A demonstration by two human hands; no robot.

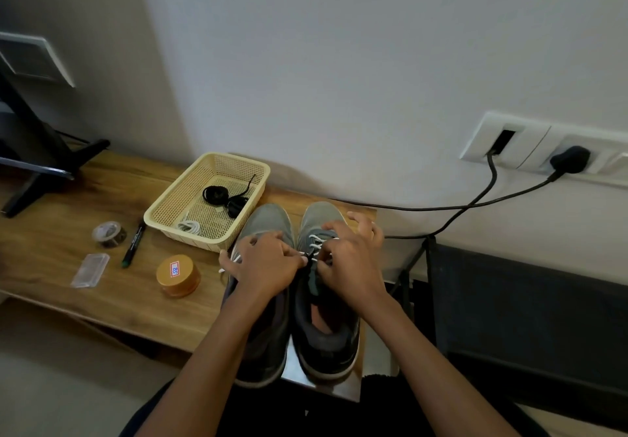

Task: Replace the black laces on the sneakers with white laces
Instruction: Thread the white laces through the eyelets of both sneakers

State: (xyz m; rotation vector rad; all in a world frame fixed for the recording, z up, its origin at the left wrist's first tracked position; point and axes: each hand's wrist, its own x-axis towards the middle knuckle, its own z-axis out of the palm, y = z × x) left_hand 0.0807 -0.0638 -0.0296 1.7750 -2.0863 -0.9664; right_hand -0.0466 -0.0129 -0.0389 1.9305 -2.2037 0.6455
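Observation:
Two grey sneakers stand side by side on the wooden table, toes toward the wall: the left sneaker (268, 222) and the right sneaker (323, 215). White lace (317, 241) runs through the right sneaker's eyelets. My left hand (263, 263) lies over the left sneaker and pinches a white lace end near the gap between the shoes. My right hand (350, 259) is on the right sneaker's lacing, thumb and forefinger pinching the white lace, other fingers spread. A beige basket (170, 205) behind holds coiled black laces (217, 195) and a white lace bundle (190, 226).
Left of the shoes on the wooden table (68, 205) lie an orange-lidded jar (177, 275), a black marker (133, 244), a tape roll (108, 233) and a clear plastic case (90, 270). A monitor stand (44, 171) is far left. Black cables (475, 198) hang from wall sockets at right.

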